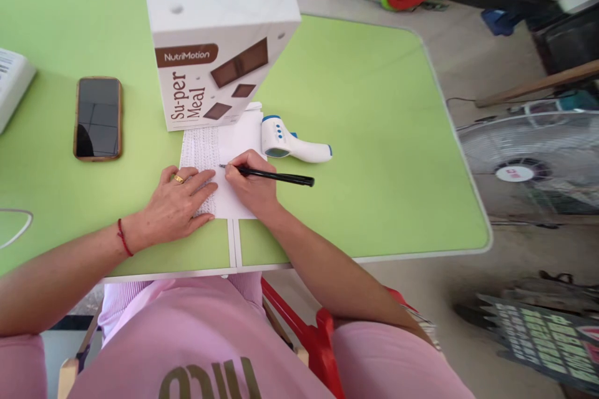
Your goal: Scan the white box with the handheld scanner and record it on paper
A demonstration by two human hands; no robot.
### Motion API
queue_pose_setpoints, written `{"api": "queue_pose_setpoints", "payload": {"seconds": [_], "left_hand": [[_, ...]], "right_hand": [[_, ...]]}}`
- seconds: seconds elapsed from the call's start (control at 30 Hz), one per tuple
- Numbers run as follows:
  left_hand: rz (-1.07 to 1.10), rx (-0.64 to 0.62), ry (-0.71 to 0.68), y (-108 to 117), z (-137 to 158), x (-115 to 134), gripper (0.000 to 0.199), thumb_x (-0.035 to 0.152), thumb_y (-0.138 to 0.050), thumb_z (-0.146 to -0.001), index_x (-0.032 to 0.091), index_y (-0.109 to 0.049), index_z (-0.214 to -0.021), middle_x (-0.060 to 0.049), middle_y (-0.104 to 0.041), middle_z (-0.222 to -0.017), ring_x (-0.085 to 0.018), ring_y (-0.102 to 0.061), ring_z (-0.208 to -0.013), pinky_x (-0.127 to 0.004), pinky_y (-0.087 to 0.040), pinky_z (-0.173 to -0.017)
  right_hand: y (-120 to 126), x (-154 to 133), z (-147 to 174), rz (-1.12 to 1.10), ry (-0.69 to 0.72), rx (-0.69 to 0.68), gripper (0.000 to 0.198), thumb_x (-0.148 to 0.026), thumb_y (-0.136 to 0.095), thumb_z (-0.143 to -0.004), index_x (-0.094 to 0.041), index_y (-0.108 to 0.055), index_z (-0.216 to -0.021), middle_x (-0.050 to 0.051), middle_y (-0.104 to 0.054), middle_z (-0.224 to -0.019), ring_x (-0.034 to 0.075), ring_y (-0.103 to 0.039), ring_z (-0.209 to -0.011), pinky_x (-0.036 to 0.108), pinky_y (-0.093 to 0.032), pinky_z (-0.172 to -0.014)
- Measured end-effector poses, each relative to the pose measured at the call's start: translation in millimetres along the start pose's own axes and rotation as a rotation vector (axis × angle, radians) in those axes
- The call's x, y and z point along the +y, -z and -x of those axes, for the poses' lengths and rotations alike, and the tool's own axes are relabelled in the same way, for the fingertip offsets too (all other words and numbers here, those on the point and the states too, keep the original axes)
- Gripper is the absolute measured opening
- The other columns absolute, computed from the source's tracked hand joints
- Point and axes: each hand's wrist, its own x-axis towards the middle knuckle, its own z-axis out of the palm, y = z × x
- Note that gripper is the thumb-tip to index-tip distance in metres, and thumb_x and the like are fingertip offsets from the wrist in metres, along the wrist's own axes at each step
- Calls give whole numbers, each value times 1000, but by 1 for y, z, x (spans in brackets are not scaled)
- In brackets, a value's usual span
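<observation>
- White sheet, lying on the green table right in front of the person: dense rows of small marks on its left part, bare paper to the right.
- Right hand closed round a black pen, fingers pinched near the point, barrel leaning out to the right. The tip sits right where marks meet bare paper; whether it actually touches, I can't tell.
- Left hand laid open, palm down, fingers a little apart over the marked part, gripping nothing. Looks like the anchor here: ease that pressure and the sheet could skid under the tip, bending a stroke.
- Watch those fingertips! They're just beside the tip, so a slip leftward could ink the skin; if the marks are fresh, a dragging palm might smear them.
- Up ahead, the tall white box hides the sheet's far part. Standing on the paper? Can't be sure; if so, a sharp tug could rock it.
- Over on the right, the infrared thermometer lies by the sheet's edge, close to the knuckles; a wide swing might knock it.
- And the table's seam runs out at the near edge: if it continues underneath, a hard stroke over it could dent the paper.
</observation>
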Motion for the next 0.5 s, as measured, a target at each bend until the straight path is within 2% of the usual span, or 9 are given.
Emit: {"api": "queue_pose_setpoints", "payload": {"seconds": [0.1,0.2,0.23,0.3,0.37,0.4,0.43,0.5], "left_hand": [[38,33,-12,-3,1,-1,43,36,-67,-101,12,-61,-136,-19,-60,-149,-41,-58,-127,-60,-43,-105],[215,229,5,-7,1,-8,43,44,-65,-103,15,-57,-134,-19,-63,-140,-38,-60,-123,-58,-47,-103],[303,324,60,-9,-1,-14,44,48,-65,-102,17,-55,-132,-18,-63,-135,-36,-60,-121,-56,-49,-103],[486,515,266,-11,-7,-31,52,57,-69,-99,22,-50,-131,-14,-60,-130,-32,-60,-121,-51,-52,-102],[657,659,504,-14,-18,-57,74,69,-80,-87,26,-43,-135,-14,-53,-137,-34,-57,-128,-50,-55,-101],[738,684,580,-16,-25,-73,85,72,-85,-81,28,-39,-138,-15,-47,-146,-37,-52,-136,-53,-53,-106],[804,679,616,-18,-33,-90,100,72,-90,-74,28,-33,-144,-17,-38,-156,-41,-44,-145,-57,-48,-113],[830,652,591,-24,-50,-123,131,67,-101,-61,26,-17,-154,-22,-19,-168,-50,-21,-157,-66,-31,-125]], "right_hand": [[4,2,-1,57,42,2,10,-26,-57,-80,-24,-55,-71,-4,-59,-63,14,-52,-58,28,-46,-58],[15,10,-5,178,214,-46,9,-25,-56,-90,-24,-63,-84,-1,-65,-76,16,-57,-66,30,-49,-66],[19,15,-7,251,291,-87,12,-25,-54,-94,-24,-66,-92,1,-67,-83,17,-60,-73,32,-50,-70],[27,24,-12,399,416,-180,19,-24,-50,-100,-25,-69,-104,5,-68,-94,21,-62,-85,35,-50,-77],[32,32,-16,492,480,-249,25,-21,-46,-103,-25,-70,-108,7,-67,-97,23,-60,-89,37,-48,-78],[34,35,-18,534,505,-279,27,-19,-45,-103,-24,-71,-109,7,-67,-97,24,-58,-88,37,-46,-78],[35,37,-19,579,532,-304,30,-15,-43,-103,-23,-71,-110,9,-67,-98,24,-57,-88,37,-45,-78],[38,39,-23,683,592,-349,38,-8,-39,-101,-22,-71,-116,11,-67,-100,24,-56,-88,37,-42,-78]]}}
